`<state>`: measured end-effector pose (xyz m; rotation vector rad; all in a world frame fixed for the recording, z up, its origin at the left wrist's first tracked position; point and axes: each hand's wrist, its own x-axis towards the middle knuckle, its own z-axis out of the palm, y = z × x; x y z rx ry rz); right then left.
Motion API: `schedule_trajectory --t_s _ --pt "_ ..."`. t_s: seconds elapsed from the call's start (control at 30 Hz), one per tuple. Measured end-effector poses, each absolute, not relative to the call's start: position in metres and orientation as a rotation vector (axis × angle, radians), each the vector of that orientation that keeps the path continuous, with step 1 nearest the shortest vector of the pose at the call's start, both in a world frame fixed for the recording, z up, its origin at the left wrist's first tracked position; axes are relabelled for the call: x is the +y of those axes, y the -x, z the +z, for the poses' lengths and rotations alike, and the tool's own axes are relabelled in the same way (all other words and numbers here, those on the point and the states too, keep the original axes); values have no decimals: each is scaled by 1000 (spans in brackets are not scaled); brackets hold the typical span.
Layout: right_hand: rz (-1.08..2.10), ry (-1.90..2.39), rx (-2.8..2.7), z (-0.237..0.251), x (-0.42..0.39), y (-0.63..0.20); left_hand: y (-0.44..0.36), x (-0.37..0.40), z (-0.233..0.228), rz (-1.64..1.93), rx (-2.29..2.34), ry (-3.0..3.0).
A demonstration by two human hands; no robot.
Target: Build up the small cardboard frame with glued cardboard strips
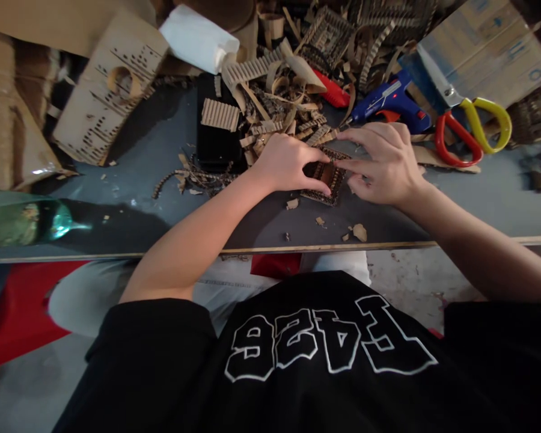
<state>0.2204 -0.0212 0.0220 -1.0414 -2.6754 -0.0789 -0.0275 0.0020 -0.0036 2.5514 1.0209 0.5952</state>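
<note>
A small square frame of corrugated cardboard point(327, 180) lies flat on the grey table point(144, 174), near its front edge. My left hand point(286, 162) rests on the frame's left side, thumb along its lower edge. My right hand point(385, 165) presses on the right side, fingers spread over the top corner. Both hands cover much of the frame; only its brown middle and lower border show.
Behind the hands sits a heap of cardboard strips point(275, 96). A blue glue gun point(390, 102) and red-and-yellow scissors point(471, 129) lie at the back right. A black box point(216, 147) and perforated cardboard point(106, 90) sit to the left, a green bottle point(24, 222) at far left.
</note>
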Motion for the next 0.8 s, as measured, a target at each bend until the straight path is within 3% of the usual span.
schedule_trajectory --t_s 0.17,0.4,0.63,0.8 --pt "69 1186 -2665 21 -25 -218 26 1 4 505 1070 -2570" --pt "-149 1073 -2604 5 -28 -224 32 -2 14 471 1041 -2520" --pt "-171 889 -2396 6 -31 -227 51 5 25 878 999 -2207" --pt "65 1010 -2450 14 -32 -213 46 9 25 372 956 -2539"
